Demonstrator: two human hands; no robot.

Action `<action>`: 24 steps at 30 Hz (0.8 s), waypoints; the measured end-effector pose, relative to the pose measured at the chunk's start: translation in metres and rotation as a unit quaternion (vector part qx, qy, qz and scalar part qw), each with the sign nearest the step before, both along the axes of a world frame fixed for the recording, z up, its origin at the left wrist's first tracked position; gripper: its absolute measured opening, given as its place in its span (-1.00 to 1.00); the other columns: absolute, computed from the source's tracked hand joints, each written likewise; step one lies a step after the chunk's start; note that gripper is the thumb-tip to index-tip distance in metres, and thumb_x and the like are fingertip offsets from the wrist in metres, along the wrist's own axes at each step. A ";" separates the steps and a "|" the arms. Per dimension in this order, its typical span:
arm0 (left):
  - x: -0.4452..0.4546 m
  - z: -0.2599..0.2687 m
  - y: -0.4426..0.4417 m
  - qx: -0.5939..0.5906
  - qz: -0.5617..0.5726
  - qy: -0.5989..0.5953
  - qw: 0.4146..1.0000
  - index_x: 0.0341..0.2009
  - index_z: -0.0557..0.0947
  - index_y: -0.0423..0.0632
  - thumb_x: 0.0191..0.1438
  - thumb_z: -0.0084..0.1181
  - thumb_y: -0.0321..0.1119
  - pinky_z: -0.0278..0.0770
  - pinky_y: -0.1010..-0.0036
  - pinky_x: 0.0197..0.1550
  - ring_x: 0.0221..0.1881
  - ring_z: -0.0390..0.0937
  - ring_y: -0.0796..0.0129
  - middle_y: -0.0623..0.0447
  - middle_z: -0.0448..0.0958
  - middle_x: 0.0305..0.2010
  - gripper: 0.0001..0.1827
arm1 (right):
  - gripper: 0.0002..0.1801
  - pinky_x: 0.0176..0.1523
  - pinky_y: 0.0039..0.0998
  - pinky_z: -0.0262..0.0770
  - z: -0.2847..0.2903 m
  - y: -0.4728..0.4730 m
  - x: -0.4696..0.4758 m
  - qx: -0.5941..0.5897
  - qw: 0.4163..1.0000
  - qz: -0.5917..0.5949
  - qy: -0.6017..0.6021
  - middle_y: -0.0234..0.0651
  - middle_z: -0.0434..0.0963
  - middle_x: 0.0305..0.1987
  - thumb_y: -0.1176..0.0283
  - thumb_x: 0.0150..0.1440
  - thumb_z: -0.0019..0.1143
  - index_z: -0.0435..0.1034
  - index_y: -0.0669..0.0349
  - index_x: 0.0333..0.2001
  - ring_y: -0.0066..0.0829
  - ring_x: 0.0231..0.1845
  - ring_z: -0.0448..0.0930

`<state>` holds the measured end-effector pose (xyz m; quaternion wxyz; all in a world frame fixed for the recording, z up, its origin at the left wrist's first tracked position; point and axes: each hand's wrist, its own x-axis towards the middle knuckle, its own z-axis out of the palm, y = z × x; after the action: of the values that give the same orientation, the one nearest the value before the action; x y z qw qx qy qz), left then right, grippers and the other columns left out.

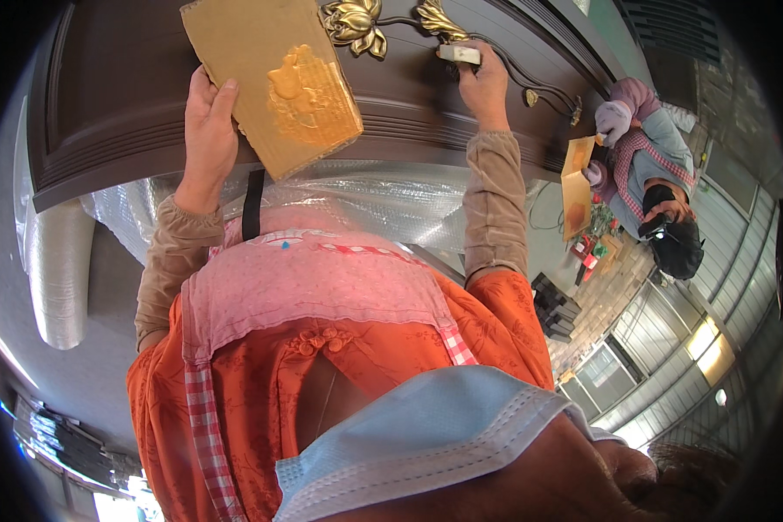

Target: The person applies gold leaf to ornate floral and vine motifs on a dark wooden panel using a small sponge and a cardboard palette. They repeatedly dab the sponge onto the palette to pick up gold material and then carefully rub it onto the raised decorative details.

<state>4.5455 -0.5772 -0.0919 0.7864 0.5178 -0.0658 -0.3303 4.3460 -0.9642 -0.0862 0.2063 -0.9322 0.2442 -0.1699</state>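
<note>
My left hand [210, 127] grips the edge of a piece of corrugated cardboard [235, 46], thumb on top. A wet orange-gold smear of paint or paste [303, 91] covers the cardboard's lower right part. In my right hand [484, 85] is a small whitish block [460, 55], perhaps a sponge, held over the dark brown moulded panel [417, 91]. Just above it lies a gilded carved leaf [442, 21] in relief. A gold lotus flower [354, 25] shows beside the cardboard, joined to a dark curving stem [515, 65]. Whether the block touches the panel is hidden.
At the right a co-worker [652, 150] with gloved hands holds another smeared cardboard [575, 186] near the panel's end. Clear bubble wrap [378, 196] hangs between panel and my apron [313, 274]. A silvery roll [60, 280] stands at the left.
</note>
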 end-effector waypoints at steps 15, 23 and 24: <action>0.001 0.001 0.004 0.017 0.008 0.006 1.000 0.38 0.32 -0.25 0.47 -0.05 -0.47 0.38 0.40 0.38 0.33 0.46 0.32 -0.04 0.50 0.31 -0.56 | -0.70 0.06 -0.32 0.61 0.001 -0.005 -0.025 0.047 0.997 -0.064 -0.017 -0.19 0.72 -0.07 0.58 0.14 0.37 0.56 0.17 -0.03 -0.12 -0.04 0.73; -0.003 0.006 0.004 0.060 0.011 0.041 0.997 0.35 0.34 -0.25 0.48 -0.05 -0.44 0.49 0.44 0.22 0.21 0.53 0.38 -0.01 0.54 0.22 -0.59 | -0.75 0.09 -0.46 0.55 0.011 0.007 -0.017 0.308 0.928 -0.113 -0.174 -0.35 0.68 -0.04 0.61 0.26 0.31 0.54 0.33 0.02 -0.53 -0.05 0.63; -0.006 0.006 0.007 0.065 0.024 0.042 0.997 0.34 0.34 -0.25 0.48 -0.06 -0.44 0.52 0.48 0.13 0.12 0.56 0.42 0.00 0.57 0.16 -0.60 | -0.74 0.10 -0.46 0.55 0.015 0.012 -0.016 0.344 0.909 -0.129 -0.196 -0.35 0.67 -0.04 0.62 0.26 0.31 0.54 0.34 0.03 -0.52 -0.04 0.63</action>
<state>4.5394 -0.5703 -0.0859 0.7609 0.5551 0.0014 -0.3359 4.3298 -0.9524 -0.0710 0.5342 -0.7115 0.3606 -0.2798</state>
